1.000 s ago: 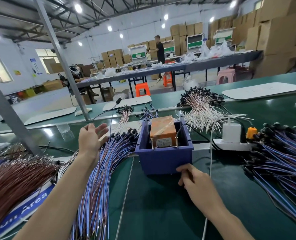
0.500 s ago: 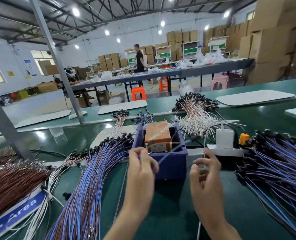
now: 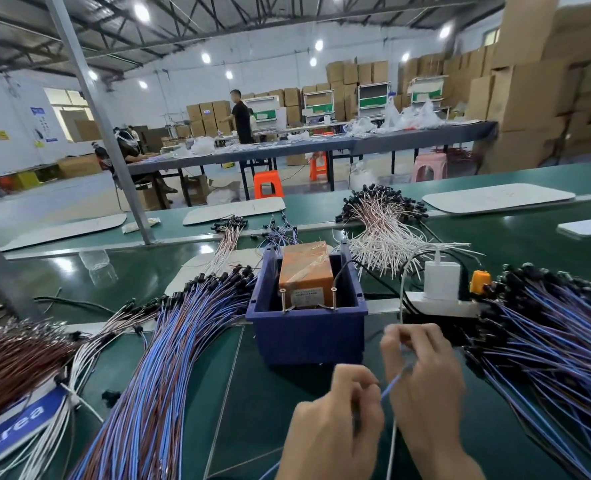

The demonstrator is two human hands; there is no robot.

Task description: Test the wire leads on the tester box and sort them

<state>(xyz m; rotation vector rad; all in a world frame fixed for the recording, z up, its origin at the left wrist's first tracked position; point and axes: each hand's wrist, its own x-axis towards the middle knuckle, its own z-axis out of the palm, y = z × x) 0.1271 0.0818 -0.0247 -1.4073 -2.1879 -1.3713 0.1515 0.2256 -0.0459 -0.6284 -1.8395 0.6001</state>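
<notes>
Two big heaps of blue-and-brown leads flank the work spot on the green tabletop. The left pile fans out just beside the tester box, and the right pile lies beyond the right hand. Keeping them well apart on opposite sides looks like the sorting scheme, with unchecked stock on one side and checked leads on the other, though which is which cannot be told. The tester box, a blue bin with an orange unit inside, sits between the piles and straight ahead, probably so either hand can reach it. Both hands hover just in front of its near wall without touching it. The left hand is curled, pinching one end of a single blue lead, and the right hand's curled fingers grip the other end. The lead therefore spans the short gap between them, clear of the tabletop. Holding it by both ends likely readies each tip for one of the two upright pins at the bin's near edge, which the lead does not yet touch.
</notes>
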